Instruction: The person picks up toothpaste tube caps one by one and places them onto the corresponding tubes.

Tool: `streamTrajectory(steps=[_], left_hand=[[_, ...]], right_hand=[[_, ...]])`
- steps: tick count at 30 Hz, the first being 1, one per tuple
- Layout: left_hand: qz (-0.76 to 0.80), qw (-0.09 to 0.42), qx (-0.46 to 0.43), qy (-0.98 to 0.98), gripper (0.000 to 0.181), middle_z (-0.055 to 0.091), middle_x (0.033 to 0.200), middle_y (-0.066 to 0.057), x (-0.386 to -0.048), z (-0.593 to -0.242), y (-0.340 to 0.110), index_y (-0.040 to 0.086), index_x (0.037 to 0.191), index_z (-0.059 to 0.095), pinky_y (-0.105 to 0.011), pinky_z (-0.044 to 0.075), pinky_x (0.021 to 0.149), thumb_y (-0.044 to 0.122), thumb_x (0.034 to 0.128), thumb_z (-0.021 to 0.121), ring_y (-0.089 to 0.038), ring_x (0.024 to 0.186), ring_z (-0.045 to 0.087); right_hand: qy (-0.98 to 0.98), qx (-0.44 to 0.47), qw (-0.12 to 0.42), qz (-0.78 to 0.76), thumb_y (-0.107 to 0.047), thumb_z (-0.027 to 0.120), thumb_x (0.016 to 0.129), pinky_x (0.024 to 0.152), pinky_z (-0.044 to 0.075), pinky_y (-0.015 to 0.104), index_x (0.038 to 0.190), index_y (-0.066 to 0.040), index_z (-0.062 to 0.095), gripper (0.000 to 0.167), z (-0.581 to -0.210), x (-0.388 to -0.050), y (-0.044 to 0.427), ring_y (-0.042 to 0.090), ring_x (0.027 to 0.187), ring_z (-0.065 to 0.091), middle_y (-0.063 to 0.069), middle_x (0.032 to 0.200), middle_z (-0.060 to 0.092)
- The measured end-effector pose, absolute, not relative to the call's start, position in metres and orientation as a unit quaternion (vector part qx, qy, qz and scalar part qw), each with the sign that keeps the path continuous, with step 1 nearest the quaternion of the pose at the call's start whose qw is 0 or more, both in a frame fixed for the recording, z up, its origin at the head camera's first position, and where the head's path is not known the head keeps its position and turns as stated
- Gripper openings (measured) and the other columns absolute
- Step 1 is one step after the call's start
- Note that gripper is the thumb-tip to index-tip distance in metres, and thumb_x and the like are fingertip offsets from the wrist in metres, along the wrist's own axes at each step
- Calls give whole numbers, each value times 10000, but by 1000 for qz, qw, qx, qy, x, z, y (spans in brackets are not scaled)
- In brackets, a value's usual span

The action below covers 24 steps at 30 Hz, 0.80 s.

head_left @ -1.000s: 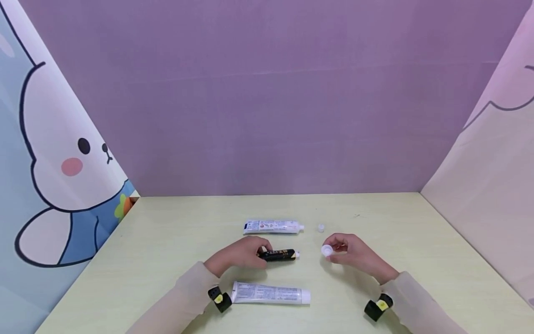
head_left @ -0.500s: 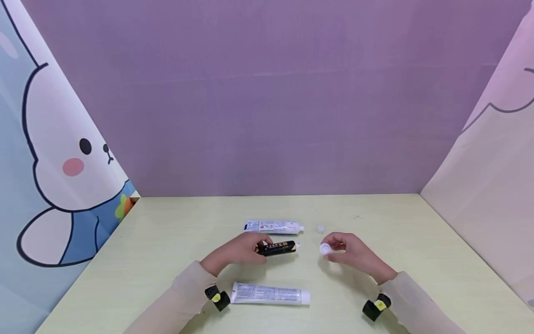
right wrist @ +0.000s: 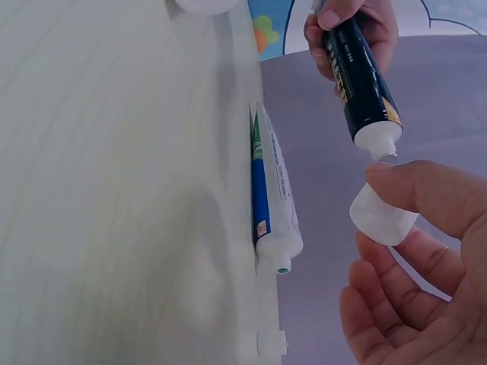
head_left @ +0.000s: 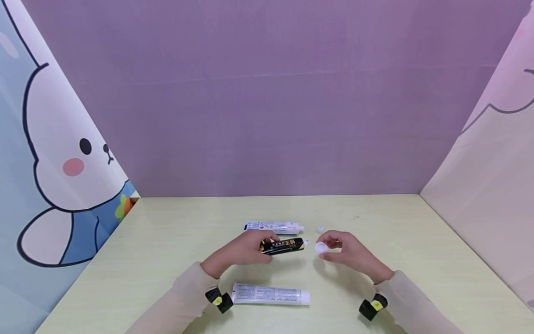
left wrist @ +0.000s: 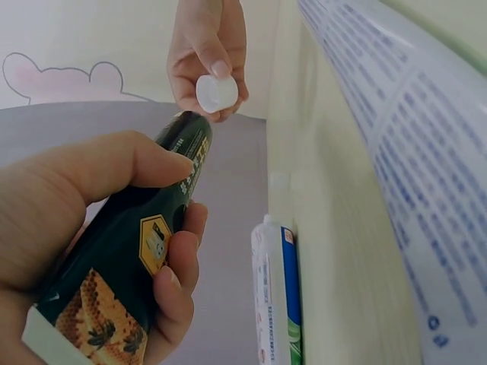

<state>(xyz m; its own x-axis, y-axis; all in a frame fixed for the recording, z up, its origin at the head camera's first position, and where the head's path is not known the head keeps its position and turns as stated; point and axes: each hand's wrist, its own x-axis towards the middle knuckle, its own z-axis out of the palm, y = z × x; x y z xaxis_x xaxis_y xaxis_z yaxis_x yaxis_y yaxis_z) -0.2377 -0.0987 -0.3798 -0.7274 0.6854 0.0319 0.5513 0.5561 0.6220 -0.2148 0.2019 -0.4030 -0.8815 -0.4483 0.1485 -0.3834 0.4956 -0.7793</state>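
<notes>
My left hand grips a black toothpaste tube, held above the table with its uncapped white nozzle toward the right. Thumb and fingers wrap the tube's body in the left wrist view. Between thumb and fingertips my right hand pinches a white cap, its hollow side facing the nozzle. A small gap separates cap and nozzle. Behind the black tube lies a white and blue toothpaste tube without its cap; a small white cap sits to its right.
Nearer the front of the pale table, a larger white toothpaste tube lies with its cap on. A purple backdrop stands behind the table, with cartoon-printed panels at the sides.
My left hand has lifted the black tube off the table and brought it rightward. My right hand has moved slightly left with the cap, so cap and nozzle are closer together.
</notes>
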Motion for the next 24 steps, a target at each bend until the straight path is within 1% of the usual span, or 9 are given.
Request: streamTrajectory(steps=[9, 16, 21, 24], left_hand=[[305, 113, 358, 875, 380, 637, 935, -7, -235, -370, -90, 130, 1132, 630, -221, 438, 621, 123, 763, 720, -78, 714, 524], [305, 131, 362, 871, 356, 634, 942, 19, -235, -370, -85, 145, 1109, 640, -232, 446, 662, 153, 768, 744, -87, 760, 530], [303, 136, 362, 871, 350, 627, 938, 49, -235, -370, -83, 160, 1107, 643, -225, 447, 687, 168, 773, 747, -72, 771, 532], [301, 139, 363, 871, 352, 632, 943, 43, -236, -370, -81, 160, 1111, 642, -226, 448, 697, 168, 775, 747, -73, 777, 537]], right_hand=[[855, -278, 4, -437, -134, 723, 816, 792, 480, 345, 1014, -78, 643, 221, -400, -216, 197, 104, 835, 550, 12, 955, 632], [855, -290, -11, -430, -121, 735, 803, 761, 483, 344, 1004, -94, 649, 220, -401, -216, 195, 92, 828, 545, 9, 961, 637], [859, -291, -9, -422, -120, 740, 796, 767, 479, 349, 1007, -110, 650, 230, -403, -217, 195, 93, 833, 542, -8, 965, 634], [860, -287, -8, -422, -122, 746, 787, 769, 478, 354, 1006, -131, 654, 238, -404, -217, 194, 92, 834, 541, -26, 960, 631]])
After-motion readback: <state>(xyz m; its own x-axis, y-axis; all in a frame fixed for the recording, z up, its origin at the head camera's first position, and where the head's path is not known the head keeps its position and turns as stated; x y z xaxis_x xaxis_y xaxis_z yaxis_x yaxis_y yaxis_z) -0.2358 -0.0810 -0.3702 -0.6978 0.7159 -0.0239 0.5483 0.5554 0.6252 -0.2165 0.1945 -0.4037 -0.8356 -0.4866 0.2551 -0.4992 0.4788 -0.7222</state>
